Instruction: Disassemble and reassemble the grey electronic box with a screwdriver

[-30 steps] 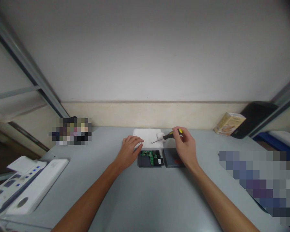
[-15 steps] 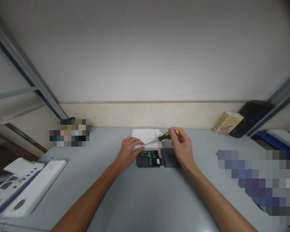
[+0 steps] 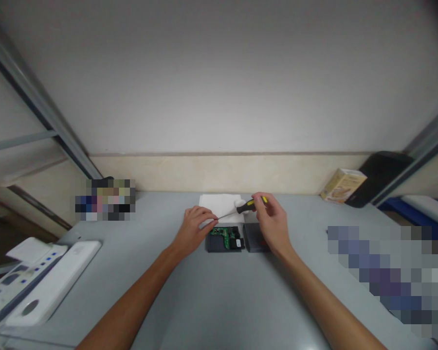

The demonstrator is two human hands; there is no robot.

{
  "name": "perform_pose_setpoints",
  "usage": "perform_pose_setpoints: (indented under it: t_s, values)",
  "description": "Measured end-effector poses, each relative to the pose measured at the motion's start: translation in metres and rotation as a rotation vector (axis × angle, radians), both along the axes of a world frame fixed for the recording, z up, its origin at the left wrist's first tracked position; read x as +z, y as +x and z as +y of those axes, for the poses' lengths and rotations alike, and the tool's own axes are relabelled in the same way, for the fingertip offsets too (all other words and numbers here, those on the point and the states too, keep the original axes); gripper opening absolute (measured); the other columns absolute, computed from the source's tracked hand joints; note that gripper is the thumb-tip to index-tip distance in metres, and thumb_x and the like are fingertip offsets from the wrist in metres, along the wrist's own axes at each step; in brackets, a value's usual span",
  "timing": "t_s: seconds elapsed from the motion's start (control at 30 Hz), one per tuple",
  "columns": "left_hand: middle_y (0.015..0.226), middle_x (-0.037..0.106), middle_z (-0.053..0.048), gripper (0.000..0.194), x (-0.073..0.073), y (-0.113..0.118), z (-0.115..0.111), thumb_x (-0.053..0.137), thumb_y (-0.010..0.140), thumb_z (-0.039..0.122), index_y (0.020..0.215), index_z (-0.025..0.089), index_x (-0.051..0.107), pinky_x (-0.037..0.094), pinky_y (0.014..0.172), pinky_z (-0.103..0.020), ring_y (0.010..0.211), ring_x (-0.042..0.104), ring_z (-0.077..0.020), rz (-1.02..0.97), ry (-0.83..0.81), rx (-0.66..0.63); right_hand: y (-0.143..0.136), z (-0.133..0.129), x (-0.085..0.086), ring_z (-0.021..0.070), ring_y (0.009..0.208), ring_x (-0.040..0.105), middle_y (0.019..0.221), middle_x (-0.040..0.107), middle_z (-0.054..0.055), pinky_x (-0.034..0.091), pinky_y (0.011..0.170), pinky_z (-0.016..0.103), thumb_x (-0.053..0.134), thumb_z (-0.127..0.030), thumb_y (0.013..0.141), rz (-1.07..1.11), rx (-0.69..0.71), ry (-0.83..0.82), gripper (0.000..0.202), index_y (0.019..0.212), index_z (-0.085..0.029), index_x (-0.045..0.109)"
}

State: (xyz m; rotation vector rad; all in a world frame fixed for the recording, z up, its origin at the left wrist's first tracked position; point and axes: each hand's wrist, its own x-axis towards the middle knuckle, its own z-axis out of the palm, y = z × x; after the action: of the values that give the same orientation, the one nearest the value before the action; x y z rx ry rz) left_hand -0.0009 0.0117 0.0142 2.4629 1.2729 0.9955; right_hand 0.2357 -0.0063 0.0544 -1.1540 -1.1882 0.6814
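Observation:
My right hand (image 3: 273,221) is closed around the black and yellow handle of a screwdriver (image 3: 246,206), whose thin shaft slants down to the left. The shaft's tip meets the fingertips of my left hand (image 3: 195,227), where thumb and forefinger pinch together; anything small between them is too tiny to make out. Just below the fingers lies an opened dark device casing (image 3: 219,244) with a green circuit board (image 3: 226,235) inside it. Right of it, a dark flat cover (image 3: 253,238) rests partly under my right hand.
White paper (image 3: 219,200) with a small white object (image 3: 240,202) on it lies behind the casing. A white power strip (image 3: 54,284) is on the grey table (image 3: 219,301) at left. A yellow box (image 3: 343,185) and a black case (image 3: 381,175) stand back right. Blurred items flank both sides.
My right hand and the screwdriver have shifted slightly left and toward the left hand. The left thumb and forefinger have come closer together at the tip.

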Motion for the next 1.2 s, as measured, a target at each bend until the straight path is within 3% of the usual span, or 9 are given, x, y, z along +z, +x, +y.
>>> perform_pose_setpoints:
  t_s: [0.93, 1.2]
  values:
    - [0.101, 0.069, -0.002, 0.01, -0.0014, 0.0016, -0.0013, 0.058, 0.097, 0.023, 0.098, 0.023, 0.067, 0.038, 0.092, -0.037, 0.101, 0.06, -0.0182, -0.067, 0.079, -0.066, 0.0007, -0.0011, 0.0009, 0.0098, 0.053, 0.039, 0.069, 0.054, -0.002, 0.029, 0.047, 0.022, 0.061, -0.054, 0.089, 0.003, 0.017, 0.012, 0.035, 0.098, -0.02, 0.066]
    - [0.1, 0.071, -0.003, 0.01, -0.004, 0.0029, 0.0002, 0.062, 0.096, 0.028, 0.096, 0.024, 0.071, 0.039, 0.091, -0.037, 0.1, 0.06, -0.0193, -0.071, 0.026, -0.087, -0.0001, -0.0023, 0.002, 0.01, 0.051, 0.038, 0.064, 0.05, -0.004, 0.026, 0.046, 0.023, 0.06, -0.052, 0.09, -0.03, 0.045, 0.013, 0.033, 0.102, -0.022, 0.066]
